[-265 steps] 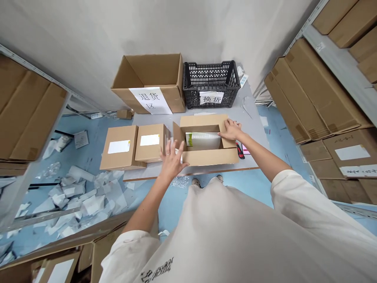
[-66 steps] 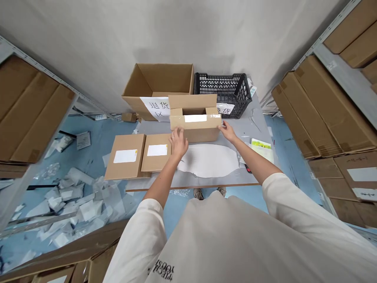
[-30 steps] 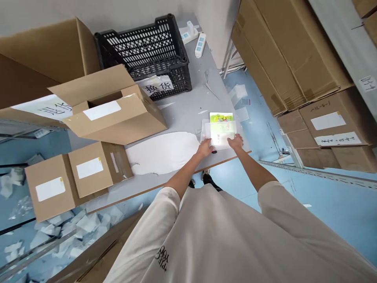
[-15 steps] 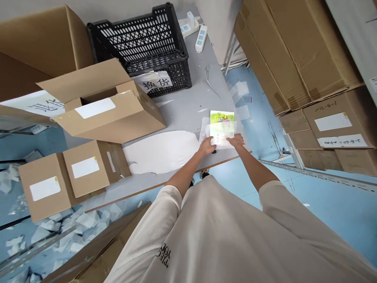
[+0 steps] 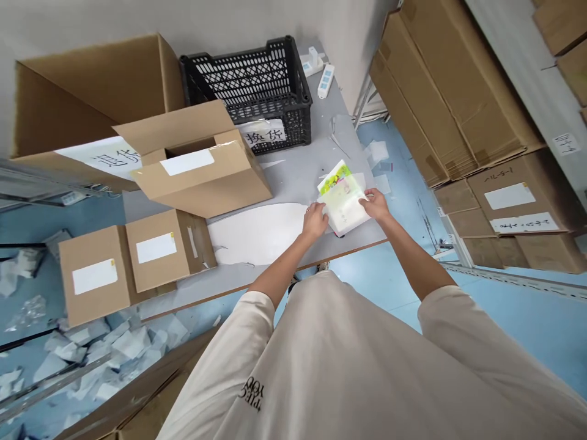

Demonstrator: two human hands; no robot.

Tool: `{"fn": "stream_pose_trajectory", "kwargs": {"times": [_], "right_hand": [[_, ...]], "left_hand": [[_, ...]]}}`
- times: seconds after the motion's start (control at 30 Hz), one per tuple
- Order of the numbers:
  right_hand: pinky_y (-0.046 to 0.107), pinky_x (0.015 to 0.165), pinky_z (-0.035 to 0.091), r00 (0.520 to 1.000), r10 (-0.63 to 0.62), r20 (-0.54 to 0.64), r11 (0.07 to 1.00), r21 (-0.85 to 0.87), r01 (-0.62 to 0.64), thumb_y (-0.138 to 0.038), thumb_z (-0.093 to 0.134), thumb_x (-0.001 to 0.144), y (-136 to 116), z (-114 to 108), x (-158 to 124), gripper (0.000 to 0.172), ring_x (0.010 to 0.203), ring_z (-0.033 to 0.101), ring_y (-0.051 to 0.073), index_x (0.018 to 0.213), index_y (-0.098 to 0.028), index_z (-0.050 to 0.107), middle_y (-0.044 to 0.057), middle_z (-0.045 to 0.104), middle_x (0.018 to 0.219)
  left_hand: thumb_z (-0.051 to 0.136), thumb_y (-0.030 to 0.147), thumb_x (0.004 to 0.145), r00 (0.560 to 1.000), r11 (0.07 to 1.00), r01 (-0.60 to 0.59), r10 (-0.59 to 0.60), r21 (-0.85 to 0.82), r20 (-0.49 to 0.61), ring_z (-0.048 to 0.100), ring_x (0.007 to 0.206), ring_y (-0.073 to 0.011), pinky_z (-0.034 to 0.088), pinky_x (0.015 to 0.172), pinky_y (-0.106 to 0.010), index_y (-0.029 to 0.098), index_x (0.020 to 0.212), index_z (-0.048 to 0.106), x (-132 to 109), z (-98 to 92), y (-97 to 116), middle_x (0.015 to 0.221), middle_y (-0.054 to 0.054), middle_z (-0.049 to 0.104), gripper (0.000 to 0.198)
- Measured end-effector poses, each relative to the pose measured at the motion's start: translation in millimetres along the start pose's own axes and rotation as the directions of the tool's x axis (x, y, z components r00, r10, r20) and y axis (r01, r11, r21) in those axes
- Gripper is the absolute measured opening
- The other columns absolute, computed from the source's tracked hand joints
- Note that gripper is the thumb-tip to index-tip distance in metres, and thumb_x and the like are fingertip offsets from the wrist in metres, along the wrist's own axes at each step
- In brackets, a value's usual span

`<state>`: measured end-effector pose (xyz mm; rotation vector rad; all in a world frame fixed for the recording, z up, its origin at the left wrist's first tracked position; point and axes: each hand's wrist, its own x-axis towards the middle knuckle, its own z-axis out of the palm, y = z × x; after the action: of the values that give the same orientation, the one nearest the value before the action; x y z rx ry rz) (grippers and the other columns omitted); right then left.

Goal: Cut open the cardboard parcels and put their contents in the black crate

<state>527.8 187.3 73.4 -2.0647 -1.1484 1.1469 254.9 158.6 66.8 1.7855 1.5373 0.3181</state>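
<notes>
Worktop: grey board (image 5: 293,183)
Carton: open brown cardboard box (image 5: 215,183), at the left edge
Item: clear plastic packet with green-printed card (image 5: 342,198) (tilted), near the right edge
Grip: left hand (image 5: 315,221) and right hand (image 5: 376,203) pinching opposite sides

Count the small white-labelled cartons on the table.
3. A closed carton and a second closed carton sit side by side at the left end of the table; a third carton, flaps open, stands behind them beside the black crate.
</notes>
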Motion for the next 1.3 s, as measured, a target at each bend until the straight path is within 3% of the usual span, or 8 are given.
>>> {"fn": "stream_pose_trajectory", "kwargs": {"times": [0.23, 0.4, 0.53, 0.67, 0.87, 1.13, 1.2, 1.3], "right_hand": [[0.04, 0.093, 0.06, 0.831, -0.286, 0.477, 0.86, -0.255, 0.442, -0.027, 0.085, 0.08, -90.9, 29.1, -21.2, 0.043, 0.096, 0.074, 0.029, 0.122, -0.023, 0.08, 0.006, 0.081, 0.104], [0.051, 0.122, 0.045, 0.639, -0.357, 0.681, 0.613, -0.344, 0.711, -0.035, 0.085, 0.087, -134.0, 96.2, -47.6, 0.036, 0.123, 0.073, 0.037, 0.123, -0.031, 0.084, 0.005, 0.084, 0.113], [0.067, 0.136, 0.018, 0.535, -0.514, 0.67, 0.458, -0.314, 0.832, -0.036, 0.077, 0.097, -142.6, 143.6, -75.3, 0.048, 0.156, 0.05, 0.044, 0.144, -0.028, 0.076, 0.013, 0.071, 0.156], [0.072, 0.135, 0.017, 0.617, -0.595, 0.515, 0.502, -0.362, 0.786, -0.039, 0.065, 0.102, -119.4, 173.8, -95.7, 0.067, 0.168, 0.029, 0.047, 0.167, -0.024, 0.058, 0.017, 0.041, 0.183], [0.07, 0.127, 0.04, 0.825, -0.347, 0.446, 0.709, -0.451, 0.542, -0.036, 0.06, 0.1, -41.5, 196.3, -121.3, 0.064, 0.156, 0.047, 0.046, 0.162, -0.023, 0.062, 0.02, 0.055, 0.17], [0.054, 0.132, 0.044, 0.84, -0.016, 0.543, 0.757, -0.542, 0.365, -0.038, 0.068, 0.094, 13.0, 217.7, -135.0, 0.072, 0.161, 0.05, 0.038, 0.165, -0.024, 0.061, 0.014, 0.056, 0.173], [0.053, 0.135, 0.041, 0.84, 0.009, 0.542, 0.756, -0.554, 0.349, -0.038, 0.066, 0.096, 14.6, 222.5, -134.4, 0.073, 0.165, 0.046, 0.037, 0.167, -0.022, 0.059, 0.015, 0.051, 0.178], [0.057, 0.136, 0.039, 0.852, 0.035, 0.522, 0.741, -0.585, 0.328, -0.037, 0.064, 0.099, 13.4, 230.6, -136.5, 0.072, 0.168, 0.041, 0.041, 0.168, -0.021, 0.058, 0.017, 0.042, 0.184]], "left_hand": [[0.052, 0.027, 0.11, 0.955, 0.943, -0.264, 0.285, 0.201, -0.083, 0.037, 0.167, -0.0395, 0.024, 0.136, -0.061, 0.027, 0.168, 0.056, -21.5, -98.0, 5.1, 0.174, -0.015, 0.055, 0.058], [0.058, 0.029, 0.107, 0.992, 0.986, -0.075, 0.06, 0.146, 0.11, 0.072, 0.123, -0.0374, 0.038, 0.123, -0.055, 0.024, 0.113, 0.082, -45.7, -121.6, -44.5, 0.104, -0.013, 0.082, 0.025], [0.071, 0.03, 0.096, 0.976, 0.968, 0.202, -0.211, -0.148, -0.05, 0.071, 0.104, -0.0307, 0.048, 0.109, -0.044, 0.025, 0.083, 0.074, -78.6, -113.7, -101.2, 0.083, -0.004, 0.075, 0.015], [0.076, 0.039, 0.09, 0.838, 0.734, 0.407, -0.537, -0.544, -0.097, 0.061, 0.078, -0.0216, 0.052, 0.081, -0.033, 0.023, 0.073, 0.068, -112.8, -87.5, -145.9, 0.063, 0.002, 0.059, 0.024], [0.068, 0.04, 0.092, 0.723, 0.597, 0.476, -0.684, -0.646, -0.099, 0.059, 0.076, -0.0187, 0.048, 0.07, -0.027, 0.021, 0.08, 0.07, -139.3, -39.8, -177.5, 0.064, 0.001, 0.061, 0.023], [0.068, 0.038, 0.094, 0.644, 0.592, 0.602, -0.757, -0.536, -0.114, 0.071, 0.125, -0.0368, 0.054, 0.106, -0.049, 0.023, 0.115, 0.075, -140.1, -27.3, -194.6, 0.115, -0.014, 0.08, 0.027], [0.066, 0.033, 0.094, 0.65, 0.648, 0.601, -0.737, -0.468, -0.186, 0.062, 0.145, -0.0418, 0.049, 0.119, -0.058, 0.023, 0.136, 0.07, -146.4, -30.1, -188.7, 0.146, -0.021, 0.072, 0.044], [0.063, 0.029, 0.095, 0.806, 0.836, 0.487, -0.542, -0.253, -0.238, 0.057, 0.153, -0.0424, 0.046, 0.126, -0.06, 0.022, 0.156, 0.062, -158.4, -34.3, -174.1, 0.165, -0.023, 0.059, 0.061]]}}
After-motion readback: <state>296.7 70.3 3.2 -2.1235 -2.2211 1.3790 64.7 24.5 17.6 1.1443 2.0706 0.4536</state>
